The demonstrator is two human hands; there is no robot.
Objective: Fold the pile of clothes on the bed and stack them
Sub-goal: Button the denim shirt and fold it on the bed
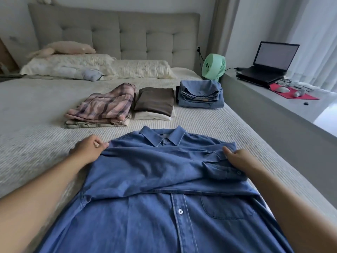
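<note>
Both hands, left hand (pixel 88 150) and right hand (pixel 240 159), grip the unlabelled denim shirt (pixel 164 179).

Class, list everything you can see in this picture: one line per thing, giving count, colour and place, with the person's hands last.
shirt: 1, blue denim, spread on near bed
plaid stack: 1, pink, left of the row
brown stack: 1, brown over cream, middle
denim stack: 1, blue, right
pillows: 2 at least, cream, by headboard
fan: 1, green, bed's far right corner
laptop: 1, black, open on ledge
left hand: pinches shirt's left edge
right hand: grips shirt's right edge
</note>
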